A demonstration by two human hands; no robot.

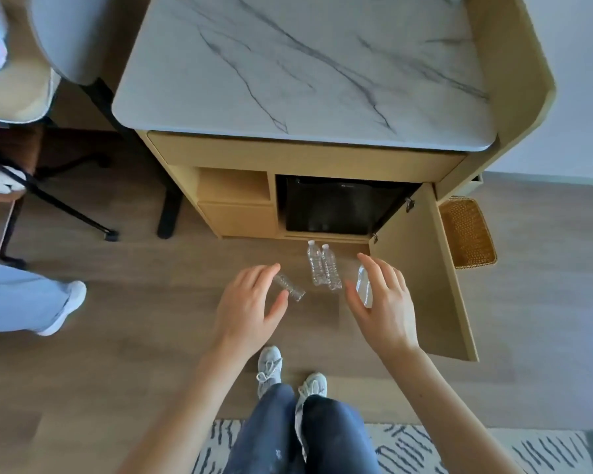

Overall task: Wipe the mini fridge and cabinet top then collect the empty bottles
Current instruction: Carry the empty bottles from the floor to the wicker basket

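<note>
Two clear empty bottles (323, 267) stand side by side on the wood floor in front of the black mini fridge (336, 208), whose cabinet door (421, 275) hangs open. A third bottle (292, 289) lies tilted on the floor, seen between the thumb and fingers of my left hand (250, 309). Another bottle (363, 285) shows upright in the gap between the thumb and forefinger of my right hand (382, 302). Both hands hover above the floor with fingers spread, palms down, holding nothing. The marble cabinet top (305, 63) is bare.
A woven basket (468, 234) sits right of the open door. A chair (65, 46) and black desk legs (168, 206) stand at the left. Another person's leg and white shoe (62, 306) are at the left edge. A patterned rug (459, 449) lies behind my feet.
</note>
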